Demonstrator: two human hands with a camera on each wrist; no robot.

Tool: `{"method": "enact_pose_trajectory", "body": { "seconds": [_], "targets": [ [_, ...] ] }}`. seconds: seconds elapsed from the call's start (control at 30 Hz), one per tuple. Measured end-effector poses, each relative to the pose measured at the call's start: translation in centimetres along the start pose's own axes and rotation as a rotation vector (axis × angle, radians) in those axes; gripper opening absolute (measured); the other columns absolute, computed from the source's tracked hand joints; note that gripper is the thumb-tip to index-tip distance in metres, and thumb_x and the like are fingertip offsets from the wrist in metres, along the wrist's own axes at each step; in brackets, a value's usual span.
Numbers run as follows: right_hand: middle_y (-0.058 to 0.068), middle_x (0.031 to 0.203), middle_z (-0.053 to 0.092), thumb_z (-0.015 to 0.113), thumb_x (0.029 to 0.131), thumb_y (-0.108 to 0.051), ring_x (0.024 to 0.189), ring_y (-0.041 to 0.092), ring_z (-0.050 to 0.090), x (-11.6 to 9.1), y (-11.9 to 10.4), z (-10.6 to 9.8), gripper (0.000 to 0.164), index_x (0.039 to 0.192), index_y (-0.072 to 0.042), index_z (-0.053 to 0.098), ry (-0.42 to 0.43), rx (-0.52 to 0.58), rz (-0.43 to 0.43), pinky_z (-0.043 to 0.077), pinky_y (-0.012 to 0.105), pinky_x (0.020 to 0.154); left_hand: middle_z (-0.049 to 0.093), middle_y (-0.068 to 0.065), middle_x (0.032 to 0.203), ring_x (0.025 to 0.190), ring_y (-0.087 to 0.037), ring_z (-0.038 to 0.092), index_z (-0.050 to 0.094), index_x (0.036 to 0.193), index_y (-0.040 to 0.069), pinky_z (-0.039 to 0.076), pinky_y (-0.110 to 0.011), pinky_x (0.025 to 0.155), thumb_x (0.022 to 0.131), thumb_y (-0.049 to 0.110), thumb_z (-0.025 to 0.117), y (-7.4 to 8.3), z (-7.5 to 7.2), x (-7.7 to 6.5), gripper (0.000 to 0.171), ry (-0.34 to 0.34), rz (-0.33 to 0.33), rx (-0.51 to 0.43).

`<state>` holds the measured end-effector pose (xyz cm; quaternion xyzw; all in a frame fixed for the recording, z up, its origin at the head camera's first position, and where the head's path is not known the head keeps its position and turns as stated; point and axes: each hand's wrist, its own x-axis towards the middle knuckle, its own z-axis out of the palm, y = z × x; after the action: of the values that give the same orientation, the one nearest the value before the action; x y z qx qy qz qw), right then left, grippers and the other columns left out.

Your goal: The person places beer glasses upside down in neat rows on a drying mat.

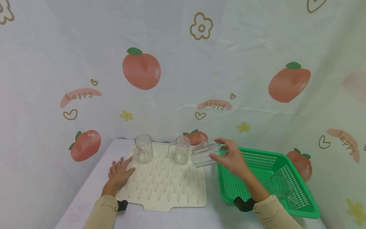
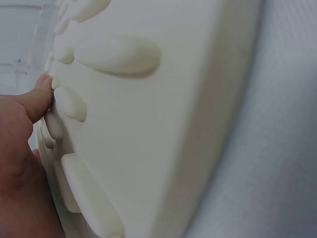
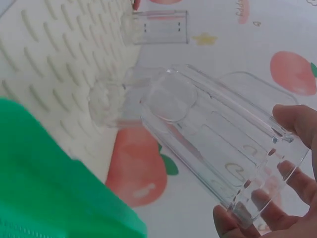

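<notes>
Head view, and the right hand (image 1: 232, 159) has the action at centre right: fingers (image 1: 226, 142) and thumb part-spread, pinching a clear mug (image 1: 203, 156) by its end, apparently the rim end. It hangs just right of centre, by the upper right corner of the ridged board (image 1: 166, 181), and it's well off upright! Long axis nearly sideways, dipping slightly left; the base seems to lead left, mouth back towards the palm, handle along the upper side. For a tidy set-down, I'd say, swing that base underneath first, then lower it level, giving the middle mug (image 1: 183, 152) room; they're just beside each other, touching or not I can't tell. Smooth walls like these probably want a steady pinch, not a hard squeeze. Out to the left, the left hand (image 1: 120, 173) lies across the board's edge, fingers splayed, nothing clasped; light pressure there should stop any sliding. Farther out, the left mug (image 1: 145, 151) stands upright at the board's upper left, while at lower right the green basket (image 1: 314, 214) sits on the counter (image 1: 160, 221) with another clear mug (image 1: 278, 187) inside.
</notes>
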<state>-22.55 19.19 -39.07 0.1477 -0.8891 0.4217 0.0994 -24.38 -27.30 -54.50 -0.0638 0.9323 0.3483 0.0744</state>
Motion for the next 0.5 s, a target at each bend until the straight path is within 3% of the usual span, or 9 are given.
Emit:
{"method": "enact_pose_trajectory", "body": {
  "seconds": [0.3, 0.5],
  "targets": [
    [0.009, 0.145, 0.053, 0.081, 0.089, -0.029, 0.126, 0.035, 0.060, -0.3, -0.2, 3.1, 0.061, 0.142, -0.015, 0.053, -0.001, 0.154, 0.097, 0.058, 0.042, 0.095, -0.003, -0.029, 0.168, 0.151, -0.057, -0.020, 0.027, 0.160, 0.014, -0.015, -0.073, 0.118, 0.102, 0.042, 0.053, 0.0, -0.2, -0.2, 0.070, 0.012, 0.000, 0.017],
    [0.007, 0.145, 0.053, 0.082, 0.088, -0.026, 0.129, 0.033, 0.060, -0.9, -0.3, 5.3, 0.062, 0.141, -0.014, 0.053, -0.001, 0.238, 0.124, 0.055, 0.045, 0.101, -0.004, -0.029, 0.168, 0.151, -0.057, -0.022, 0.025, 0.162, 0.015, -0.016, -0.075, 0.116, 0.103, 0.039, 0.054, 0.1, -0.3, 0.2, 0.070, -0.028, -0.017, -0.005]
  ]
}}
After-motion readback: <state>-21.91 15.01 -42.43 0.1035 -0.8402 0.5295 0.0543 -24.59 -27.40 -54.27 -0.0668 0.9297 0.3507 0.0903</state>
